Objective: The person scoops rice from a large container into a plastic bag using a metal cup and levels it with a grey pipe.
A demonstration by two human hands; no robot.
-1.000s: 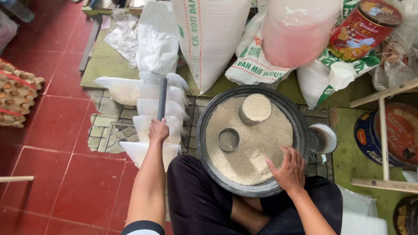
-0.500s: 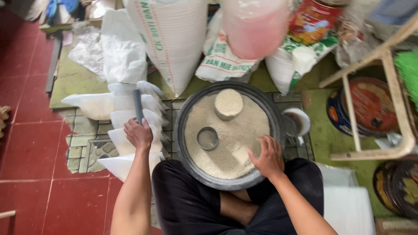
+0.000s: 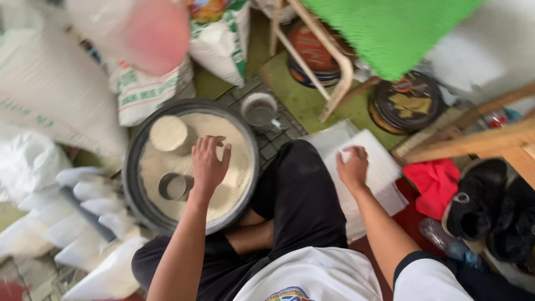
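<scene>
One round basin (image 3: 134, 184) is holding pale grain, a metal ring (image 3: 175, 186) and a moulded disc (image 3: 169, 132); I am seeing left hand (image 3: 209, 163) resting spread inside, right hand (image 3: 353, 166) pinching white sheets (image 3: 384, 167).

Dark grey basin (image 3: 134, 184) with pale beige grain (image 3: 234, 167); silver ring (image 3: 174, 187); white paper (image 3: 379, 167); black trousers (image 3: 301, 195); green mat (image 3: 390, 28); red cloth (image 3: 434, 184); red-brown floor tiles (image 3: 11, 290).

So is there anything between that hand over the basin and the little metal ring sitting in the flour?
Nothing visible. The left hand rests on the flour in the basin, with the metal ring just beside its wrist, uncovered.
</scene>
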